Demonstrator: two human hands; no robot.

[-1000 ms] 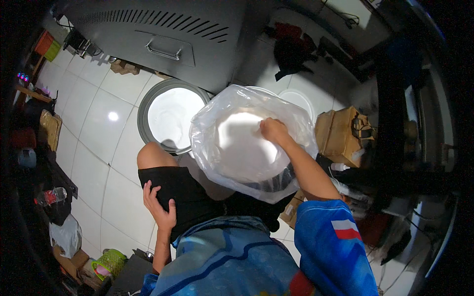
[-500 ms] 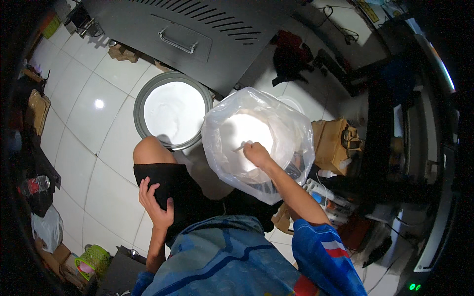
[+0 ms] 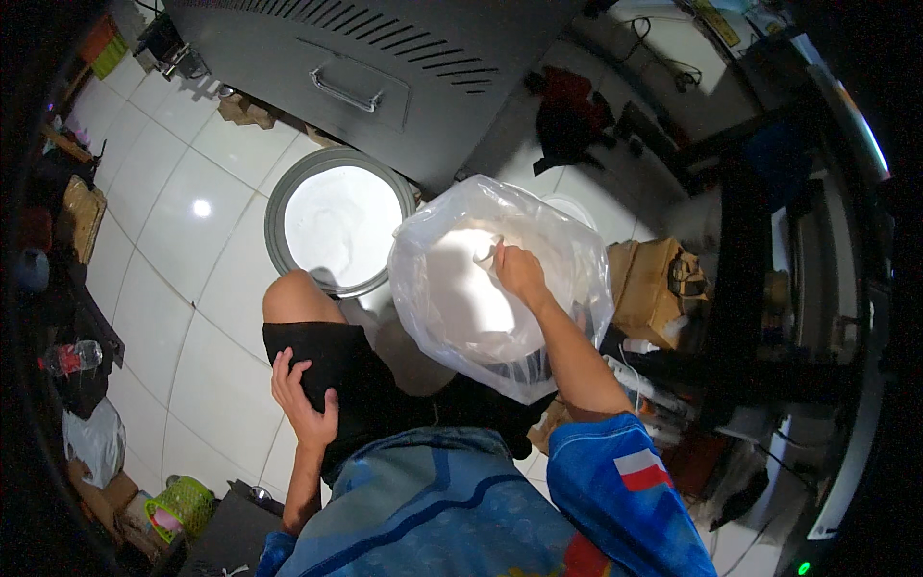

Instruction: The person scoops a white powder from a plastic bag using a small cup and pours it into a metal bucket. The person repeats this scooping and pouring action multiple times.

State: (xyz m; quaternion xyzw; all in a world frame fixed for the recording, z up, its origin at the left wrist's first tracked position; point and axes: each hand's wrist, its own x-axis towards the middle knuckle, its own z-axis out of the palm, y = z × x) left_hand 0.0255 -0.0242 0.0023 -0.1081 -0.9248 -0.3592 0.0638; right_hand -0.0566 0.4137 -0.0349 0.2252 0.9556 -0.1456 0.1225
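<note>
A clear plastic bag (image 3: 577,255) stands with its mouth wide in front of me, lining some container and holding white, powder-like material (image 3: 461,288). Over that material, inside the bag's mouth, is my right hand (image 3: 520,271). Its fingers are closed around a small pale thing whose kind is lost against the white. To the left, touching or nearly touching the bag, sits a round grey-rimmed tub (image 3: 279,226) filled with smooth white material (image 3: 341,226). My left hand (image 3: 306,396) rests on my left thigh with its fingers apart, holding nothing.
A large grey metal cabinet (image 3: 385,58) with a handle and slots stands just beyond the tub. Right of the bag are a cardboard box (image 3: 649,288) and dark shelving. A green basket (image 3: 183,507) and a white plastic bag (image 3: 94,442) lie at lower left on white tiles.
My right hand has moved away from me and slightly right within the bag, with the small pale thing still in its fingers. My left hand stays on the thigh.
</note>
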